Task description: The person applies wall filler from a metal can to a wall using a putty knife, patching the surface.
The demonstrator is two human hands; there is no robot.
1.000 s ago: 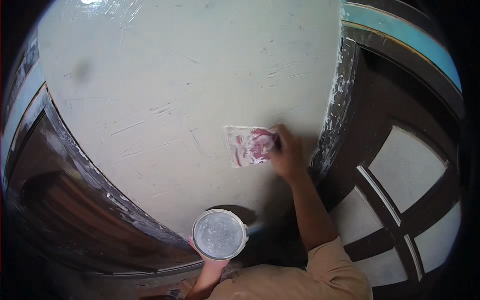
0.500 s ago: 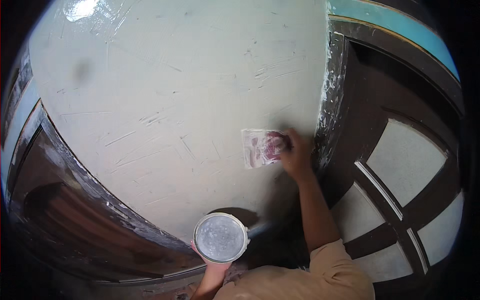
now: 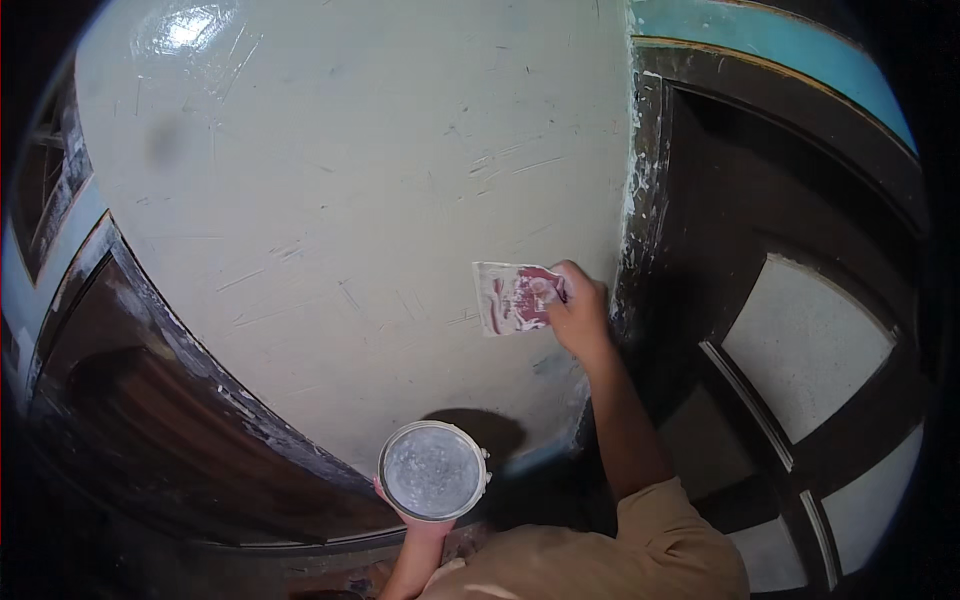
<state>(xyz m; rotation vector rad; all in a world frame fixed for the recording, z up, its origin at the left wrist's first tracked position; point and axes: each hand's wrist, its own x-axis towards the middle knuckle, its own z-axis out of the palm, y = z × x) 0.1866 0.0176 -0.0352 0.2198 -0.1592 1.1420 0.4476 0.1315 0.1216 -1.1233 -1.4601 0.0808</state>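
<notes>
My right hand (image 3: pixel 580 310) is closed on the right end of a flat scraper (image 3: pixel 515 300). The scraper's reddish blade is smeared with white paste, and its broad edge points left. It is at the pale wall (image 3: pixel 380 200), near the right door frame; I cannot tell whether the blade touches the surface. Lower down, my left hand (image 3: pixel 427 523) holds a round, pale-rimmed container (image 3: pixel 432 470) from below and behind. Its round face is mottled grey, and small pale lumps stick to the right of its rim. Most of the left fingers are hidden under it.
On the right stands a dark door (image 3: pixel 720 180) with pale panels, its frame (image 3: pixel 640 170) splashed white. A dark wooden panel (image 3: pixel 120 400) with a scuffed frame is at the left. Turquoise trim (image 3: pixel 770 50) runs above the door. Scratches and ridges mark the wall.
The view has turned slightly right, so the wall and door frame sit further left. My right hand, blurred before, shows sharper and has shifted a little right along the wall with the scraper.
</notes>
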